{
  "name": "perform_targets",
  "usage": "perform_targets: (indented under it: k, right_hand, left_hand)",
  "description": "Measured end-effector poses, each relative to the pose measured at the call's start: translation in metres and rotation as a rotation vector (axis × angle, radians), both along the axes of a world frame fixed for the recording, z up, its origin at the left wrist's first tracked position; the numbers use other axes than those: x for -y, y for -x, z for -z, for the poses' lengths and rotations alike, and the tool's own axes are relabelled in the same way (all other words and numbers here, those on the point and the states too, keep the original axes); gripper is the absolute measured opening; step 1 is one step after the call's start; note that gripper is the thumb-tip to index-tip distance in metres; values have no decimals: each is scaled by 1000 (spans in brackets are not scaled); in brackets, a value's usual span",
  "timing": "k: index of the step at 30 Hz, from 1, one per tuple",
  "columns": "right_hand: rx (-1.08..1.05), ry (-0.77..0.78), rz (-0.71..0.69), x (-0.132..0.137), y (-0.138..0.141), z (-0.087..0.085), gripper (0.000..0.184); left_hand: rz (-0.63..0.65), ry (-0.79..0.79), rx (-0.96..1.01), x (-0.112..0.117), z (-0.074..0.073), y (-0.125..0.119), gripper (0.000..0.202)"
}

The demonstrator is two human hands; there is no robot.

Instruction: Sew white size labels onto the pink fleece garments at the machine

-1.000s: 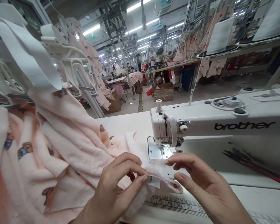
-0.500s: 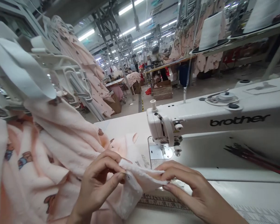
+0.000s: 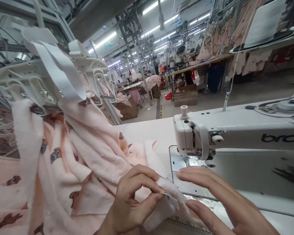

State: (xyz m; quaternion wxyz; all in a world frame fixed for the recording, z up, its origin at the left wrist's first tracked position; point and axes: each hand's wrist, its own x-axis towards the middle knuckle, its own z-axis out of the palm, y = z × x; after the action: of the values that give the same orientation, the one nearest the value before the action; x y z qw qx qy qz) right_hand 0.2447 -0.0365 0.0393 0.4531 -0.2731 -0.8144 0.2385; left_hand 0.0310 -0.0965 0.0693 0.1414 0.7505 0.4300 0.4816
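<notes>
My left hand (image 3: 137, 200) is closed in a pinch on the white-backed edge of a pale pink plush garment piece (image 3: 95, 153) printed with small brown animals. Just to its right, my right hand (image 3: 225, 199) has thumb and fingers apart, beside the folded edge and holding nothing. The cloth runs left from my fingers and hangs from a clip hanger (image 3: 19, 78). Behind my right hand stands a white sewing machine (image 3: 210, 127); its presser foot (image 3: 191, 160) is a short way beyond my fingertips. A printed ruler scale (image 3: 183, 225) shows on the table edge below the cloth.
A looped white strap (image 3: 63, 75) hangs across the hangers at left. A thread cone (image 3: 264, 27) stands on a rack at upper right. Dark-bladed snips (image 3: 289, 174), blurred, lie under the machine arm. Cardboard boxes (image 3: 185, 96) and other workstations stand beyond.
My right hand has let go of the cloth edge and its fingers have spread. My left hand keeps its pinch. The view has swung left, so everything appears farther right.
</notes>
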Motion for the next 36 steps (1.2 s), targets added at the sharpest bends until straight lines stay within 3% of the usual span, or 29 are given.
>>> perform_targets:
  k: [4,8,15,18,23,27,30,33,36]
  right_hand:
    - [-55,287,-241,4,11,-26,8]
    - [-91,418,-268,3,18,-23,12]
    - [-98,387,-204,5,18,-15,15]
    - [-97,361,-192,6,21,-16,14]
    - [-114,378,-228,4,12,-16,15]
    - [-155,331,-159,-3,-21,-6,16]
    - [-39,297,-215,-5,-39,2,22]
    - [97,303,-300,-3,-37,4,23]
    - [65,255,-314,-1,-24,4,10]
  left_hand:
    - [63,46,-35,2,-4,-6,21]
    - [69,94,-31,2,-2,-9,20]
    - [42,247,16,9,-11,-17,15]
    - [-7,239,32,11,-14,-24,13]
    - [-82,201,94,8,-6,-25,12]
    - [-223,176,238,8,1,-9,7]
    - [-319,149,329,7,5,3,4]
    - [-351,114,375,4,9,7,5]
    - [-339,91,380,1,9,6,5]
